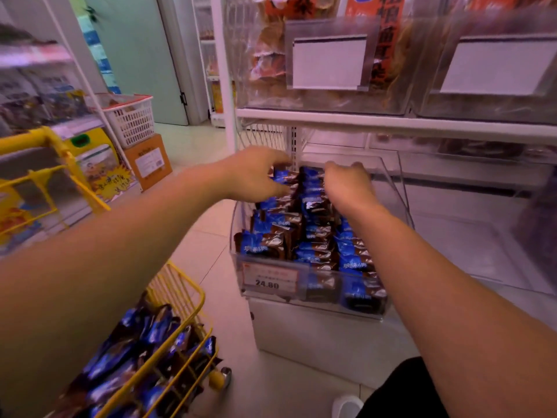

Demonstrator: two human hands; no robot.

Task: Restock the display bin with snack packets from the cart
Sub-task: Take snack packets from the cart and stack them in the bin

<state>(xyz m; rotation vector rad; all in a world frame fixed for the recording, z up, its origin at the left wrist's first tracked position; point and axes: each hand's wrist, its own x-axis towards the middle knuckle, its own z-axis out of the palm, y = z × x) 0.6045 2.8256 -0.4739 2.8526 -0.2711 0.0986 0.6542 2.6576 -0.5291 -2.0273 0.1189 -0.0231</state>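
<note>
Filling the clear display bin (401, 188) are blue-and-brown snack packets (289, 236), stacked in rows from the price label (270, 280) on the front wall back toward the shelf upright. I see both of my hands reaching over the far end of that stack. My left hand (256, 175) hovers at the rear left, fingers spread and curled downward, the fingertips touching or just above the rearmost packets; motion blur keeps me from telling whether it grips one. My right hand (349, 182) sits just beside it at the rear centre, knuckles up, fingers bent down into the packets; whether they are pinching a packet I cannot tell. The two hands are near one another but apart. More packets of the same kind lie heaped in the yellow wire cart (180, 297) at lower left, below my left forearm and well apart from both hands. Above the bin, a white shelf (391, 123) carries further clear bins with blank white cards (330, 63).
</note>
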